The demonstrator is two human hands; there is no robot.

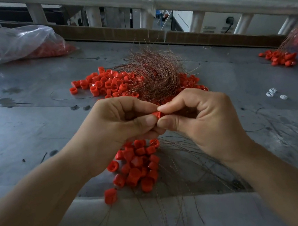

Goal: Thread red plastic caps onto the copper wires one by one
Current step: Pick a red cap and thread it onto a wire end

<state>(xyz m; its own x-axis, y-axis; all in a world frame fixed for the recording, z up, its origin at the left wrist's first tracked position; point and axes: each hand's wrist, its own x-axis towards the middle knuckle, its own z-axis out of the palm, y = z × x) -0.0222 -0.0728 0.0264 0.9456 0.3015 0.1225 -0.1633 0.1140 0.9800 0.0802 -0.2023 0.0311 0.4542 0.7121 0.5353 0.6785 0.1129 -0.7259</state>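
Pinching a red cap (156,115), the left hand (118,124) and right hand (204,121) meet, fingers curled.

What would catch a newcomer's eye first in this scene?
The left hand and right hand meet mid-picture, pinching one red cap between their fingertips. Just behind them, a bushy tangle of copper wire sits on a heap of red caps on the grey table; a bunch of caps lies below the hands.
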